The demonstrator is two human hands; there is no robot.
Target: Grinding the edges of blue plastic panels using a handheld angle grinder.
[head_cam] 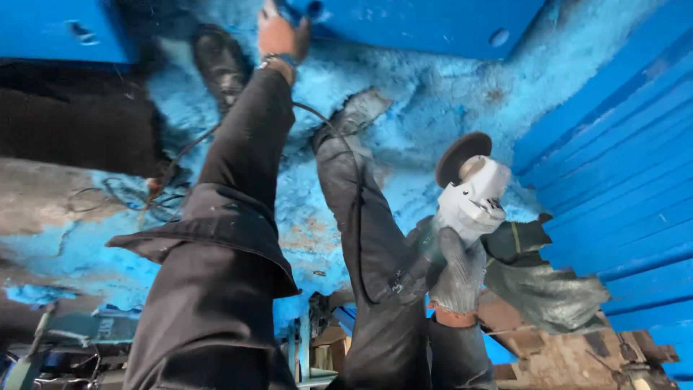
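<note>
My right hand [456,269], in a grey knit glove, grips a white angle grinder [473,196] by its body. The grinder's dark disc [462,155] points away from me, over the blue-stained floor [433,94]. My left arm, in a dark sleeve, reaches far forward. My bare left hand [281,32], with a band at the wrist, closes on the edge of a blue metal part [426,25] at the top of the view. The fingertips are hidden behind that edge.
My dark-trousered leg and boot [357,112] stand mid-view, with the other boot [220,61] further off. The grinder's black cable [180,155] trails left across the floor. A ribbed blue metal wall [621,159] fills the right. Dark cloth [541,282] hangs by my right hand.
</note>
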